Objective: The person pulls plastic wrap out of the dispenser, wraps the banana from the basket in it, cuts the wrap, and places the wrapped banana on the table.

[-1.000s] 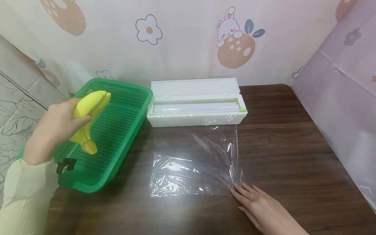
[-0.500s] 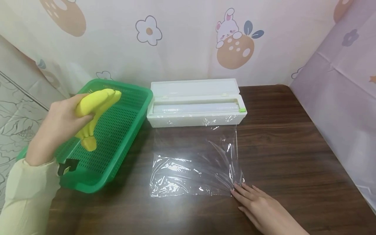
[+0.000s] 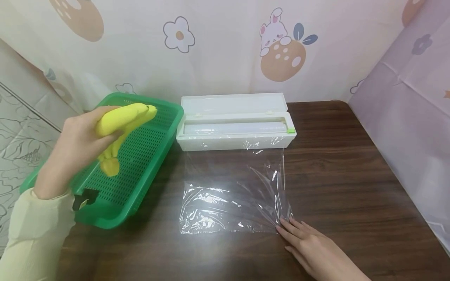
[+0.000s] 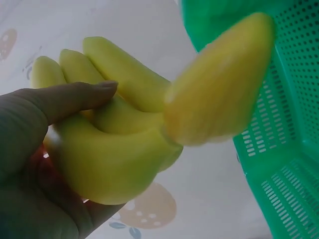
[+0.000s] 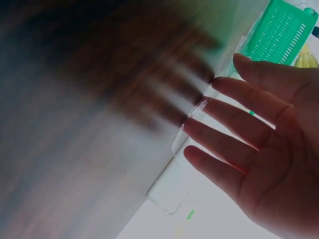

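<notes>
My left hand (image 3: 82,140) grips a bunch of yellow bananas (image 3: 123,120) above the green basket (image 3: 145,171). In the left wrist view the thumb lies across the bananas (image 4: 114,159), and their thick stem end points toward the basket. My right hand (image 3: 313,246), fingers straight, rests its fingertips on the near right corner of a sheet of clear plastic wrap (image 3: 225,195). That sheet lies on the table, drawn out from a white wrap box (image 3: 235,143) with its lid raised. In the right wrist view the fingers (image 5: 224,139) are spread and touch the film's edge.
The dark wooden table (image 3: 337,168) extends right of the wrap. A green slider (image 3: 290,130) sits at the right end of the box. Behind stands a printed curtain (image 3: 225,58), with a purple-toned one (image 3: 415,128) along the right side.
My left hand has moved right and slightly up over the basket with the bananas, whose tips now point more to the right. My right hand and the wrap have stayed in place.
</notes>
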The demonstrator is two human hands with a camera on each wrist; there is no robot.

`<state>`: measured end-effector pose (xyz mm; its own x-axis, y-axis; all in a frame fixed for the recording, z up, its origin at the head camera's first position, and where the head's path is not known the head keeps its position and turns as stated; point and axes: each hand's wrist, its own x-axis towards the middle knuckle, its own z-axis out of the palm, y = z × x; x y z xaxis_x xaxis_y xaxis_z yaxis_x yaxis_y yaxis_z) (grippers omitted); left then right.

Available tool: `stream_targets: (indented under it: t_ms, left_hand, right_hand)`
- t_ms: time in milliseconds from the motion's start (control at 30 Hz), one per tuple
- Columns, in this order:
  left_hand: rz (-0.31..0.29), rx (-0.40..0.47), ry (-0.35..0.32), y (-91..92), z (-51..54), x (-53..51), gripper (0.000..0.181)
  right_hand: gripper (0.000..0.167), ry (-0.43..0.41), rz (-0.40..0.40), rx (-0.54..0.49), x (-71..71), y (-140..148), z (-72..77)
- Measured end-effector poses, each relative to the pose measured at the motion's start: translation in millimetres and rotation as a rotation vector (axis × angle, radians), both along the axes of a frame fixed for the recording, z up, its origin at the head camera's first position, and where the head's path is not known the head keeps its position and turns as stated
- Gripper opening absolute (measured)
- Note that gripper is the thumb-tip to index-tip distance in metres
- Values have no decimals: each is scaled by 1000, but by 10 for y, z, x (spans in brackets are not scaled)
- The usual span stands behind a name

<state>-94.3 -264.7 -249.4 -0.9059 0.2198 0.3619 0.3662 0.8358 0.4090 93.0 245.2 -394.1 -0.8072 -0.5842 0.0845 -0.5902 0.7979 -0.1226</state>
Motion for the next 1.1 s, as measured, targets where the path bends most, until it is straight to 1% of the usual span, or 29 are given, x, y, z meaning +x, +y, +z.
stream_targets:
  t_ms: [100,167,300,367,533,800,933,1100]
  left_hand:
    - [-11,21,-14,45,19,23,50]
    - [-14,46,-44,71,26,28,51]
    - [-17,64,-60,133,47,57,52]
    - [-29,51,-47,177,66,71,52]
    - [-88,16,-12,315,118,98,50]
    - [-149,53,-6,515,178,134,53]
    - [-158,67,-28,622,188,169,51]
    - [-173,62,-17,751,182,220,47]
  right_hand:
    - [50,-14,-8,6,7,-7,12]
    - [50,-12,-9,4,8,-8,13]
    - [51,-14,-7,-5,10,-7,12]
    - [51,-18,-7,-7,12,-7,10]
    - [52,-24,-8,-9,14,-6,5]
    - [52,-25,-7,-7,14,-4,11]
    - [51,-50,-12,-1,12,-9,20]
    - [50,-93,-26,-2,12,-17,36]
